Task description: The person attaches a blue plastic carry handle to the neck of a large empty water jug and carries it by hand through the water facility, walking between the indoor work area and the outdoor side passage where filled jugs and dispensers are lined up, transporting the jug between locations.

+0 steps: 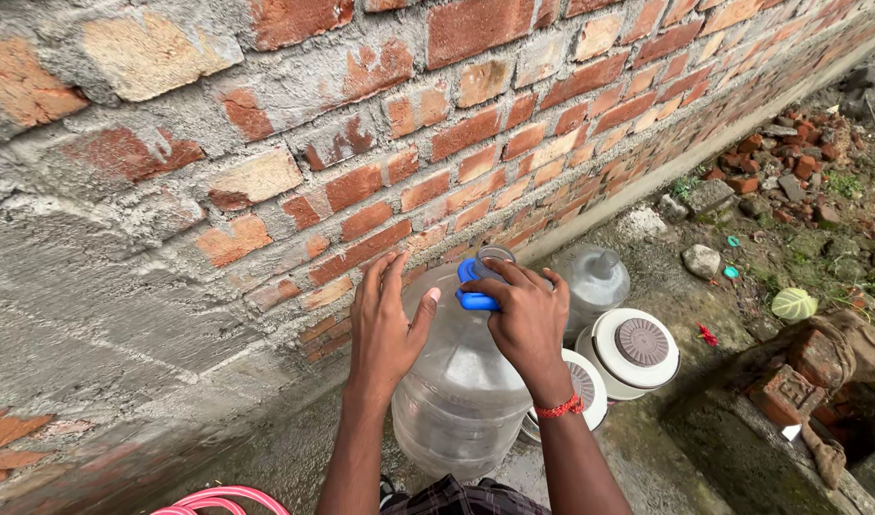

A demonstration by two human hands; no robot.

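A large clear plastic water jug [461, 396] stands upright on the ground against a brick wall [266, 172]. My left hand [385, 324] lies flat on the jug's shoulder with fingers spread. My right hand [526, 315], a red thread around its wrist, grips a blue cap [473, 286] at the jug's open neck [495, 255]. The cap sits tilted beside the mouth, off the opening.
Two white lidded containers [634, 351] and a second clear jug [595, 278] stand just right of the big jug. Loose bricks [790, 386], stones and rubble lie to the right. A pink hose [223, 501] curls at the bottom left.
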